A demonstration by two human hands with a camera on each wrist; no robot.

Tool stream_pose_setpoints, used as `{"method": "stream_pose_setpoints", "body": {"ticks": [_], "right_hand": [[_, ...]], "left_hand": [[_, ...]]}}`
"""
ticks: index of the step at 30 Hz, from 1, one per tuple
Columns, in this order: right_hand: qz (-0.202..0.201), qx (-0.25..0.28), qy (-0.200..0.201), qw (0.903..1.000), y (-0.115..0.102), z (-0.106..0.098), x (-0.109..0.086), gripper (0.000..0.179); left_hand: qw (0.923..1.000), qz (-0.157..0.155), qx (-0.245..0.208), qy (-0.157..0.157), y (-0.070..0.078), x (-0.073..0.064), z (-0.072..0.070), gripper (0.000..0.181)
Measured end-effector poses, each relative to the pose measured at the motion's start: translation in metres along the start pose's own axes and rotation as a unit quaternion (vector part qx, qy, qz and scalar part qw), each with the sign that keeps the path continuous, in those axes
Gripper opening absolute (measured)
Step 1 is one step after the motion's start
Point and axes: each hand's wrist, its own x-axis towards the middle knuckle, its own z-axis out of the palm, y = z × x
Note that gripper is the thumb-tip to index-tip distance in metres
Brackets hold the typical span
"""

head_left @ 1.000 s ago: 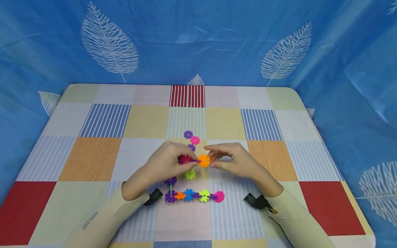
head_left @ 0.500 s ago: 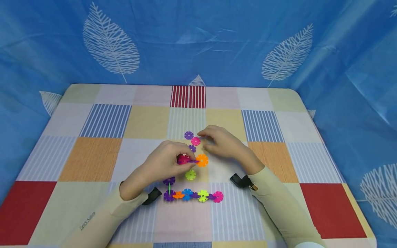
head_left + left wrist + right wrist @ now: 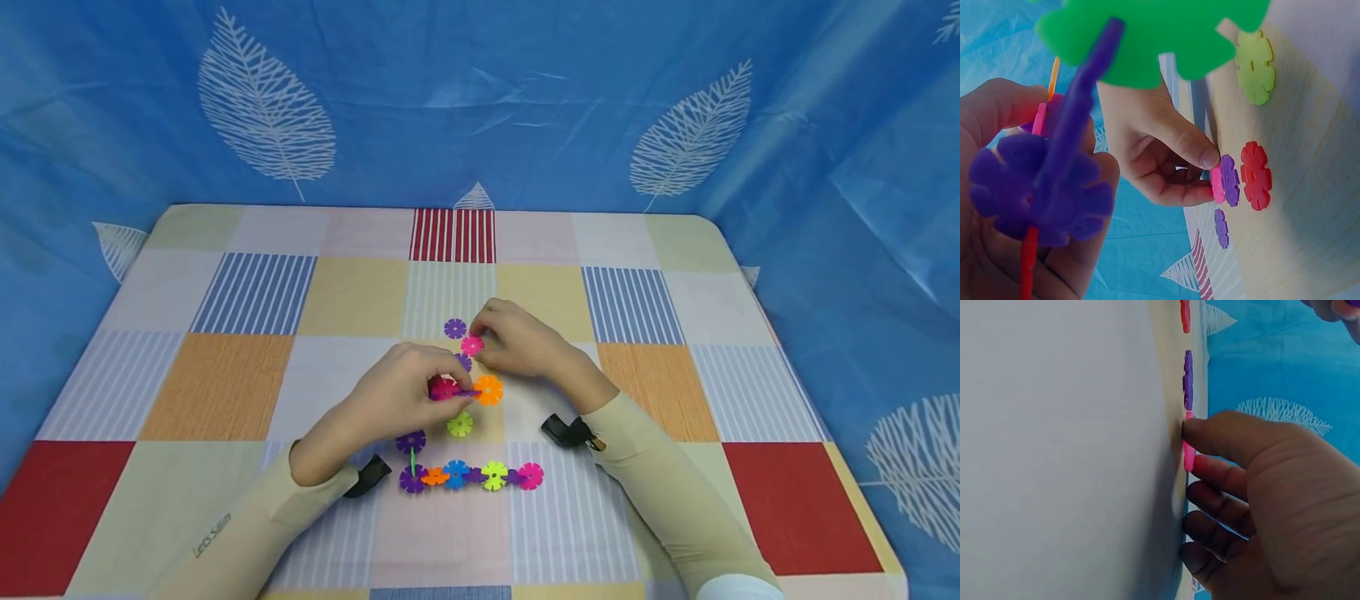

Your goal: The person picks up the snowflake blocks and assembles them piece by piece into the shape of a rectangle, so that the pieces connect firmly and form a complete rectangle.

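My left hand (image 3: 405, 383) pinches a chain of interlocked notched flower discs. Out of its fingertips sticks an orange disc (image 3: 488, 390), joined by a purple one seen edge-on. In the left wrist view a purple disc (image 3: 997, 187) and a large green disc (image 3: 1147, 44) of the linked discs stand close to the camera. My right hand (image 3: 517, 337) has thumb and index finger at opposite edges of a pink flower disc (image 3: 472, 346) at the table. A loose purple disc (image 3: 1230, 181) lies right beside that pink one. The left hand covers part of the chain.
Another purple disc (image 3: 454, 328), a yellow-green disc (image 3: 461, 424) and a red disc (image 3: 1255, 175) lie loose on the patchwork tablecloth (image 3: 225, 517). Nearer the front runs a linked row of discs, including a blue one (image 3: 456, 474). A blue curtain (image 3: 480, 100) hangs behind the table.
My right hand has left the orange disc's side, moved away and leftward to the loose discs, and brought its fingers onto the pink one. The left hand stays nearly still with the chain.
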Motion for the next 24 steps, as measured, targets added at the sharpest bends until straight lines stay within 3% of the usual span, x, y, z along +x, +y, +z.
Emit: {"method": "stream_pose_setpoints", "body": {"ticks": [7, 12, 18, 24], "right_hand": [[-0.006, -0.043, 0.0, 0.9991, -0.003, -0.001, 0.0, 0.023], [-0.02, -0.042, 0.006, 0.9989, -0.009, -0.003, -0.004, 0.019], [-0.016, 0.008, 0.01, 0.9998, -0.008, -0.003, -0.013, 0.018], [-0.005, 0.107, 0.015, 0.9942, -0.004, -0.004, -0.032, 0.013]], "left_hand": [[0.9999, -0.009, -0.004, -0.005, 0.0, 0.0, 0.001, 0.009], [0.9999, -0.006, -0.008, -0.007, -0.001, 0.001, 0.001, 0.009], [0.9998, -0.012, -0.005, -0.014, -0.002, 0.002, 0.001, 0.009], [0.9998, -0.011, -0.01, -0.012, -0.003, 0.002, 0.002, 0.01]]}}
